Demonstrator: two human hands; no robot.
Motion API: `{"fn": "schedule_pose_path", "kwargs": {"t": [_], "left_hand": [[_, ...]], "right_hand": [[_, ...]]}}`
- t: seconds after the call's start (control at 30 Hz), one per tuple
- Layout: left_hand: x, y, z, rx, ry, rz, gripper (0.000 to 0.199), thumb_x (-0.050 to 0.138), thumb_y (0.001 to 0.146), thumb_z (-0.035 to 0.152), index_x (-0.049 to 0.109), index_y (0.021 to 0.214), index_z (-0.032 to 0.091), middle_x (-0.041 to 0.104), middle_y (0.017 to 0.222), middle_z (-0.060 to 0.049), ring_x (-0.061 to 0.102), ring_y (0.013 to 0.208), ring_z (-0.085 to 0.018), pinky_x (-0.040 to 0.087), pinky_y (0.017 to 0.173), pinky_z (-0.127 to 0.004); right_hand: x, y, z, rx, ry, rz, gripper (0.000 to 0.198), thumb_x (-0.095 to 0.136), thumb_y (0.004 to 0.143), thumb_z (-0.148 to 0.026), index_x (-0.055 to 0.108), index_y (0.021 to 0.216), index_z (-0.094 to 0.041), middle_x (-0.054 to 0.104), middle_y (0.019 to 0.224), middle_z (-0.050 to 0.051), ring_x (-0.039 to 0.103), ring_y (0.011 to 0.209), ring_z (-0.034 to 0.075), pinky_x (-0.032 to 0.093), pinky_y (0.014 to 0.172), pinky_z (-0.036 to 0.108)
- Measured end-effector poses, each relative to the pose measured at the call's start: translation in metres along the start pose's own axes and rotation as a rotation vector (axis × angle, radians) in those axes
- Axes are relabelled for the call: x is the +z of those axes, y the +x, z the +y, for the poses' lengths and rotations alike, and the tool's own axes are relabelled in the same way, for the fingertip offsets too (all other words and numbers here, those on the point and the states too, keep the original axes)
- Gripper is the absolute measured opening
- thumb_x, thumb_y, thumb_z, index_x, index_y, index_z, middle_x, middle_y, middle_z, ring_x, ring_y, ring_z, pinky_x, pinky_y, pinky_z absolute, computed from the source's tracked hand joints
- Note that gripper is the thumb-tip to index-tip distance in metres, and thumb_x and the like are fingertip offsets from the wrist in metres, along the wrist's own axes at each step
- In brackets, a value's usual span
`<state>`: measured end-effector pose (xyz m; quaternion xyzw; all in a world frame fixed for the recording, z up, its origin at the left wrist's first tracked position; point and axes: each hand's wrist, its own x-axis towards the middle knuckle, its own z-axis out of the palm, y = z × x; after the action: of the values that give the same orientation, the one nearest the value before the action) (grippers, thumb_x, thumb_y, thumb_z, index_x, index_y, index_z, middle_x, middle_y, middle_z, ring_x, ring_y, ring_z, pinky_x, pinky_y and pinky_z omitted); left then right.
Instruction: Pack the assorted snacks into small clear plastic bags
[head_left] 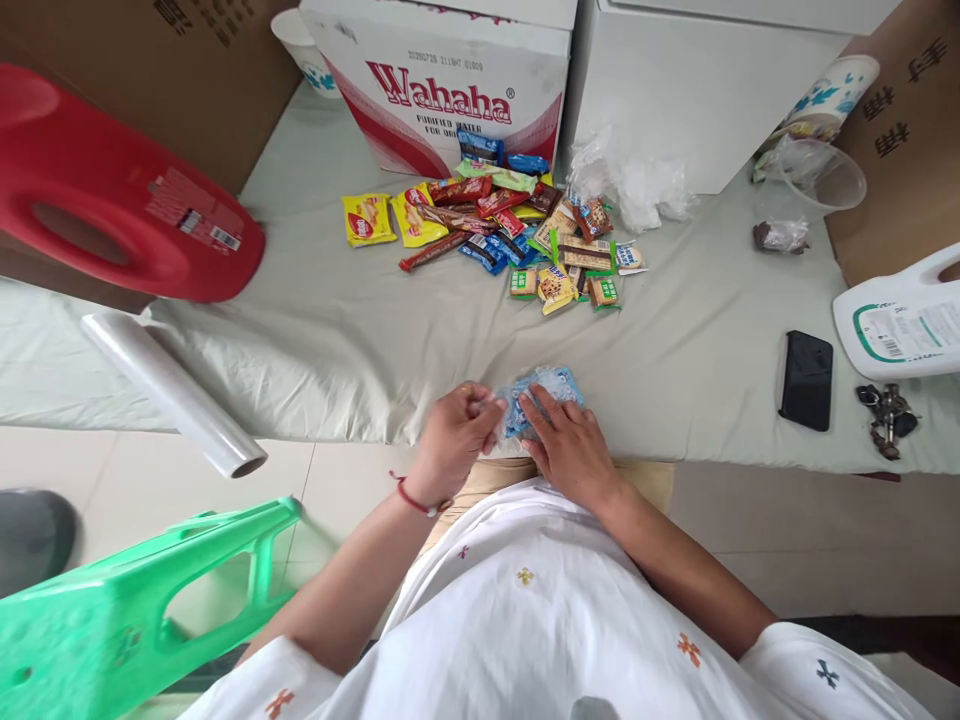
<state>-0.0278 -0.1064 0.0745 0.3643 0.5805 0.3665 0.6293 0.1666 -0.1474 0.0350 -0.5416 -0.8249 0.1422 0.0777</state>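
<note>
A blue-and-white packet [564, 380] with clear plastic about it lies at the front edge of the cloth-covered table, right before my body. My left hand [457, 435] is closed at the packet's left side, pinching the clear plastic between thumb and fingers. Flat on top of the packet rests my right hand [570, 445], its fingers stretched out and pressing the plastic. Both palms face down, and the packet's lower part is hidden under the right hand. Farther back lies a heap of wrapped snacks [487, 215] in several colours.
A plastic wrap roll [176, 395] juts over the table's left front edge. Behind it stands a red jug [217, 245]. Crumpled clear plastic [637, 185] lies before white boxes. At right are a phone [807, 380], keys [889, 420] and a white bottle [900, 320]. A green stool [112, 590] stands below left.
</note>
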Motion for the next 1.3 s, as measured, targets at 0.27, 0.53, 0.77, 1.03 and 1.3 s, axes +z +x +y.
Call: {"fn": "schedule_pose_path", "kwargs": {"t": [0.27,0.53,0.77,1.03,1.3], "left_hand": [[0.044,0.028,-0.015,0.045,0.291,-0.040,0.014,0.056,0.087,0.032,0.057,0.078,0.021,0.059,0.050,0.003,0.054,0.044,-0.013,0.038,0.047,-0.024],[0.043,0.031,-0.027,0.129,0.410,-0.073,0.031,0.043,0.093,0.022,0.070,0.107,0.017,0.073,0.079,-0.004,0.069,0.065,-0.018,0.049,0.057,-0.027],[0.066,0.027,-0.022,0.331,1.186,0.079,0.030,0.043,0.101,0.022,0.070,0.113,0.021,0.077,0.103,-0.010,0.073,0.086,-0.024,0.049,0.068,-0.030],[0.059,0.033,-0.038,0.385,1.119,0.083,0.029,0.046,0.101,0.026,0.068,0.119,0.018,0.077,0.110,-0.012,0.073,0.090,-0.023,0.051,0.073,-0.030],[0.011,0.032,-0.036,0.740,0.813,0.111,0.034,0.044,0.104,0.029,0.070,0.124,0.022,0.077,0.113,-0.008,0.069,0.107,-0.021,0.050,0.098,-0.037]], "right_hand": [[0.011,0.000,0.009,-0.090,0.286,0.049,0.073,0.048,0.102,-0.034,0.019,0.166,-0.013,0.032,0.167,0.021,0.045,0.140,0.037,0.041,0.112,0.057],[0.010,0.000,0.030,-0.085,0.614,0.020,0.088,0.046,0.100,-0.026,-0.011,0.167,-0.023,0.046,0.157,0.020,0.062,0.107,0.026,0.056,0.095,0.047],[0.000,-0.005,0.030,-0.009,0.836,0.040,0.070,0.045,0.104,-0.037,0.017,0.166,-0.019,0.068,0.123,0.014,0.066,0.102,0.023,0.058,0.093,0.040],[-0.006,0.007,0.040,-0.161,0.275,0.158,0.052,0.036,0.107,-0.028,0.043,0.159,-0.022,0.050,0.159,0.009,0.042,0.149,0.026,0.032,0.124,0.054],[0.012,0.003,0.041,-0.191,0.027,-0.001,0.066,0.039,0.108,-0.043,0.027,0.164,-0.011,0.023,0.171,0.015,0.024,0.158,0.027,0.020,0.129,0.055]]}}
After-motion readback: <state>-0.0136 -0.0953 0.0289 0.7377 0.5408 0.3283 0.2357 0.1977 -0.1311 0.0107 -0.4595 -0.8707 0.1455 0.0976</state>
